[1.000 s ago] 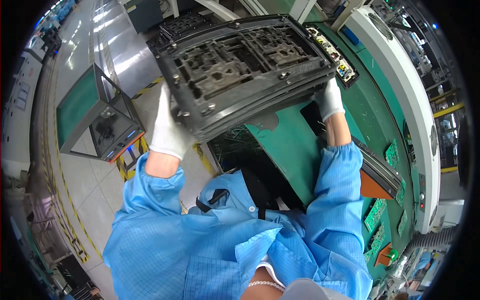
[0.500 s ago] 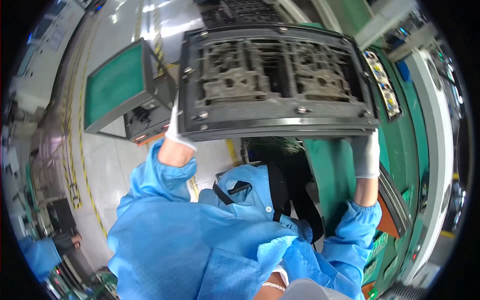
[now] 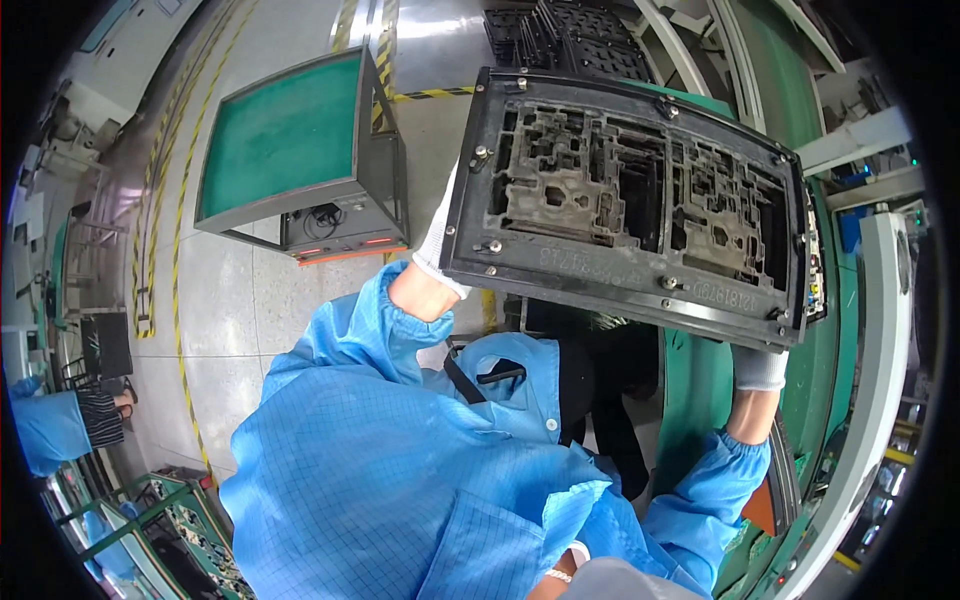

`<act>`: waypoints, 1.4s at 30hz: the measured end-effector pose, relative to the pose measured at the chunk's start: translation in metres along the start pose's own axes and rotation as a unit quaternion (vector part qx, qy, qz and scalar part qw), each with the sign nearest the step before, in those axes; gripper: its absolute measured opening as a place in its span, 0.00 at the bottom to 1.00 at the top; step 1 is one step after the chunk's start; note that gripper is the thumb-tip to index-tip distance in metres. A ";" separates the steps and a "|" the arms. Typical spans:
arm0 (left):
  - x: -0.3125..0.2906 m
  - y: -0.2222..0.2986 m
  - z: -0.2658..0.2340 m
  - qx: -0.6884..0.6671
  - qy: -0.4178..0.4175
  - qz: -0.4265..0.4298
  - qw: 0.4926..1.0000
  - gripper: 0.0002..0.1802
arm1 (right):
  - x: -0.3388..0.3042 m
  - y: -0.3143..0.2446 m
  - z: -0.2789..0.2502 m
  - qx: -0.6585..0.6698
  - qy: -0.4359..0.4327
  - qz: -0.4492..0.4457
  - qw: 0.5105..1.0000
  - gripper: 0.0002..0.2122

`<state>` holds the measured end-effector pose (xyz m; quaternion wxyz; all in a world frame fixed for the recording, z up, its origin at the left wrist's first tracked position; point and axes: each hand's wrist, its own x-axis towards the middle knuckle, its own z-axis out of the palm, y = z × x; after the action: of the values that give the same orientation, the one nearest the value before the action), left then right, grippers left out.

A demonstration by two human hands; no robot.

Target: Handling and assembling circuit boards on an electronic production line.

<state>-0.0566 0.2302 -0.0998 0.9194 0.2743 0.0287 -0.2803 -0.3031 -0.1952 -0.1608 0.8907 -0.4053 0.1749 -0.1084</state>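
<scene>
Between my hands is a black solder pallet (image 3: 595, 265), a framed rectangular plate with many cut-out pockets and screws around its border. It is held up in front of me, its right end lower in view than its left. My left hand (image 3: 440, 235), in a white glove, grips the left edge; its fingers are mostly hidden behind the frame. My right hand (image 3: 758, 367), also gloved, holds the near right corner from below, with its fingers out of sight under the pallet. Both blue sleeves reach up toward it.
A grey-framed cart with a green top (image 3: 285, 140) stands on the floor to the left. More black pallets (image 3: 590, 35) are stacked at the far side. A green-topped bench (image 3: 695, 385) runs along the right, beside a white rail (image 3: 875, 330). Another person's blue sleeve (image 3: 50, 430) shows far left.
The pallet now sits further right and slightly lower in view, tilted down at its right end. Both hands still grip it. The surroundings have shifted too as my view turned.
</scene>
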 end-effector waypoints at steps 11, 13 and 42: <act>0.007 0.023 -0.065 0.315 0.029 0.145 0.938 0.25 | 0.083 0.024 0.022 -0.023 -0.156 0.031 0.987 0.16; 0.007 0.070 -0.094 0.382 0.043 0.179 0.906 0.25 | 0.073 0.032 0.147 -0.175 -0.067 0.021 0.982 0.18; -0.006 0.262 -0.215 0.416 0.230 0.083 0.876 0.22 | 0.256 0.265 0.311 -0.311 -0.300 -0.031 0.901 0.33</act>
<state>0.0992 0.5263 -0.1529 0.7078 0.6896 0.0976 -0.1179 0.0687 0.1040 -0.2297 0.7255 -0.6806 -0.0888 0.0505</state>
